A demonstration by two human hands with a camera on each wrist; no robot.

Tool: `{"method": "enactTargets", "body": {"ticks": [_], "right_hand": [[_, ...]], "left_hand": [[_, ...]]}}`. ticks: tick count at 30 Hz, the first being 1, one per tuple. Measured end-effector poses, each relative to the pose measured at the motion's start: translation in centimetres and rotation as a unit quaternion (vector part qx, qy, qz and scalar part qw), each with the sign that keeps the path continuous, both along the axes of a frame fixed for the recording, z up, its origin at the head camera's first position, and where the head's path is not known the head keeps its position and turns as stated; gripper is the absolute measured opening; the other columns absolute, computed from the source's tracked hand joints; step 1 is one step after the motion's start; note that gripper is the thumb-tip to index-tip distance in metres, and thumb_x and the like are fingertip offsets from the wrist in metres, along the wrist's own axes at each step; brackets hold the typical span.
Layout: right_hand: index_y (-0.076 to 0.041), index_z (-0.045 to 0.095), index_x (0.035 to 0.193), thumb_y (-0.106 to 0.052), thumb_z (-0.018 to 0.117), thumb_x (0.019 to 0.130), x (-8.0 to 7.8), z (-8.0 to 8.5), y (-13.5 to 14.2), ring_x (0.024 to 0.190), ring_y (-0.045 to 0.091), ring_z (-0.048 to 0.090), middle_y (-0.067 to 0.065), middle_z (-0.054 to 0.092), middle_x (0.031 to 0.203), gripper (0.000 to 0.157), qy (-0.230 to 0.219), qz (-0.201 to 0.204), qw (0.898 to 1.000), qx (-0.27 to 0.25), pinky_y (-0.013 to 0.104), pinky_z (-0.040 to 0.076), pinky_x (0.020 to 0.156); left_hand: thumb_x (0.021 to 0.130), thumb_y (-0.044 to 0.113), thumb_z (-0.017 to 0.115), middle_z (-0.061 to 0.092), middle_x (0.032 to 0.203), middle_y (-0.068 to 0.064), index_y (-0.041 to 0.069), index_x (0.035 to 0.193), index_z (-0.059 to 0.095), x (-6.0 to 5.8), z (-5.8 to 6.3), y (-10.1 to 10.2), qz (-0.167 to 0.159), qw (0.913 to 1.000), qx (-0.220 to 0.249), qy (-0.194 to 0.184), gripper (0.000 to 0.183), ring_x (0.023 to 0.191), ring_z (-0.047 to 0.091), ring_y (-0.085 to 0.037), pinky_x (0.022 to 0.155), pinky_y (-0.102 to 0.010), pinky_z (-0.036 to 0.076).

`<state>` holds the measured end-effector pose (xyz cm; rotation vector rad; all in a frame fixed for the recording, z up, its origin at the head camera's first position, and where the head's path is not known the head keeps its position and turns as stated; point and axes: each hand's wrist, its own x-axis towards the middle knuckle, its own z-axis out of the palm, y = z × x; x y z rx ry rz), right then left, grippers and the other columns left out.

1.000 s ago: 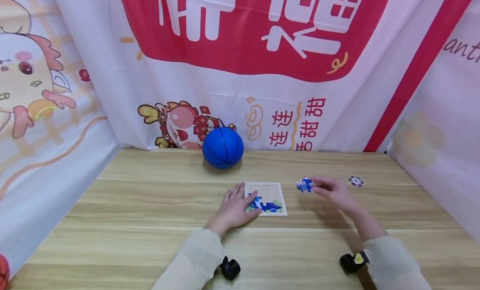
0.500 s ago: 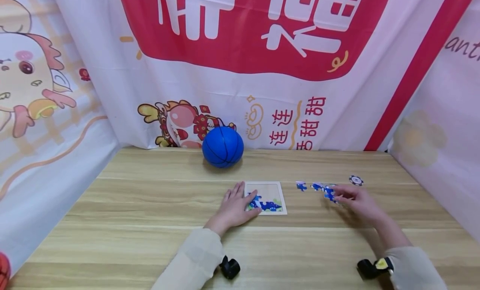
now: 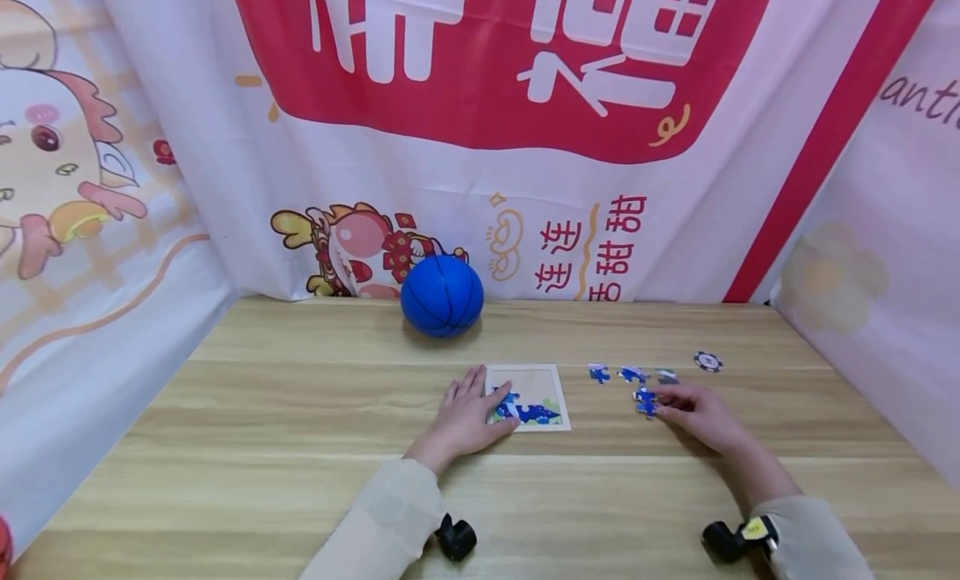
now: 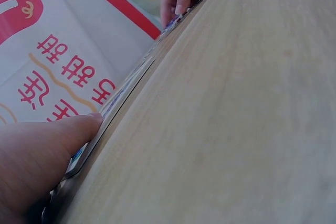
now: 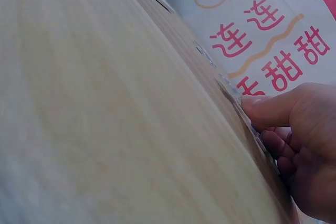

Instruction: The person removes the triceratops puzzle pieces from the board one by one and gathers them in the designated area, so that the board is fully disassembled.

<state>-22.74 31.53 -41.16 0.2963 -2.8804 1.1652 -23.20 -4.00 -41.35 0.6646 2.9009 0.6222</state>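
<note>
In the head view my left hand (image 3: 465, 415) rests flat across the left side of a square puzzle tray (image 3: 564, 401), fingers spread. Several joined blue jigsaw pieces (image 3: 534, 412) fill the near part of the tray; the hand hides some of its left side. To the right, my right hand (image 3: 693, 413) pinches a blue jigsaw piece (image 3: 646, 402) between thumb and fingers, low over the table. Just beyond it lie three loose pieces: a blue one (image 3: 599, 373), another blue one (image 3: 632, 374) and a greyish-green one (image 3: 666, 377). The right wrist view shows the thumb (image 5: 270, 109) at the piece's edge.
A blue ball (image 3: 442, 297) sits at the back of the wooden table (image 3: 315, 397), against the printed curtain. A round black-and-white chip (image 3: 708, 362) lies beyond my right hand. Part of a red object (image 3: 4, 547) shows at the lower left edge.
My right hand has moved right and slightly nearer, uncovering loose pieces on the table. It pinches a jigsaw piece in every frame. My left hand stays on the tray.
</note>
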Motion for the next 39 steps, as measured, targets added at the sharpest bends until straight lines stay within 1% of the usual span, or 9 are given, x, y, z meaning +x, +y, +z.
{"method": "enactTargets", "body": {"ticks": [5,12,16,24,28,33,34,37,39], "right_hand": [[-0.006,0.06,0.11,-0.015,0.061,0.081,-0.1,0.0,-0.4,0.078,0.019,0.045,0.007,0.052,0.09,0.03,0.012,0.003,1.0,0.025,0.033,0.037,0.068],[-0.003,0.06,0.11,-0.009,0.06,0.08,-0.2,0.0,-0.8,0.075,0.019,0.043,0.006,0.05,0.086,0.03,0.03,0.008,0.998,0.05,0.032,0.035,0.064],[-0.002,0.058,0.112,-0.01,0.059,0.081,-0.1,0.1,-1.0,0.074,0.02,0.041,0.006,0.049,0.085,0.031,0.016,0.002,0.998,0.052,0.031,0.034,0.063],[-0.003,0.055,0.116,-0.013,0.058,0.082,-0.3,0.2,-1.0,0.078,0.022,0.042,0.008,0.05,0.09,0.035,-0.005,-0.006,0.998,0.056,0.032,0.034,0.064],[-0.003,0.054,0.117,-0.013,0.058,0.083,-0.4,0.4,-1.0,0.079,0.022,0.041,0.008,0.05,0.092,0.036,-0.01,-0.003,0.999,0.045,0.032,0.034,0.065],[-0.001,0.048,0.122,-0.014,0.054,0.085,-0.3,1.2,-1.0,0.076,0.022,0.041,0.009,0.047,0.085,0.04,-0.043,0.006,0.999,0.02,0.031,0.036,0.06],[-0.001,0.047,0.123,-0.015,0.054,0.086,-0.2,1.4,-1.0,0.075,0.022,0.041,0.008,0.047,0.084,0.04,-0.047,0.008,0.999,0.022,0.031,0.037,0.059],[0.0,0.045,0.123,-0.016,0.052,0.087,-0.1,2.4,-1.2,0.072,0.022,0.043,0.009,0.048,0.083,0.041,-0.055,0.007,0.998,0.02,0.03,0.039,0.056],[-0.001,0.045,0.123,-0.02,0.052,0.087,0.0,3.0,-1.5,0.074,0.022,0.044,0.01,0.05,0.085,0.042,-0.052,0.002,0.999,0.015,0.031,0.04,0.057]], "left_hand": [[0.084,0.053,0.042,0.005,0.141,-0.017,0.023,0.134,0.032,0.0,-0.1,-0.1,0.003,1.0,0.004,0.004,0.06,0.128,-0.002,-0.028,0.099,-0.046,0.001],[0.083,0.053,0.041,0.005,0.141,-0.017,0.023,0.134,0.032,0.0,-0.2,0.0,0.002,1.0,0.003,0.003,0.06,0.128,-0.002,-0.028,0.099,-0.046,0.001],[0.083,0.053,0.041,0.005,0.142,-0.017,0.023,0.134,0.032,0.1,-0.2,0.0,0.001,1.0,0.004,0.001,0.06,0.128,-0.002,-0.028,0.099,-0.047,0.001],[0.083,0.055,0.04,0.004,0.142,-0.016,0.024,0.135,0.031,0.0,-0.2,-0.1,0.001,1.0,0.001,0.003,0.06,0.128,-0.003,-0.028,0.099,-0.047,0.001],[0.083,0.055,0.039,0.004,0.142,-0.016,0.024,0.135,0.031,-0.1,-0.2,-0.2,0.001,1.0,0.002,0.004,0.061,0.128,-0.003,-0.027,0.099,-0.046,0.001],[0.083,0.055,0.039,0.004,0.142,-0.016,0.024,0.135,0.031,-0.1,-0.1,-0.2,-0.002,1.0,-0.001,0.006,0.061,0.128,-0.003,-0.028,0.099,-0.047,0.001],[0.083,0.056,0.038,0.004,0.142,-0.017,0.024,0.135,0.031,-0.1,-0.1,-0.2,-0.002,1.0,-0.003,0.006,0.061,0.128,-0.003,-0.028,0.099,-0.047,0.001],[0.083,0.056,0.038,0.004,0.142,-0.016,0.024,0.135,0.03,0.0,-0.1,-0.2,-0.002,1.0,-0.005,0.003,0.061,0.128,-0.003,-0.028,0.099,-0.047,0.001],[0.083,0.056,0.038,0.004,0.142,-0.016,0.024,0.135,0.029,0.0,-0.1,-0.2,-0.001,1.0,-0.005,0.001,0.062,0.128,-0.003,-0.028,0.099,-0.047,0.001]]}}
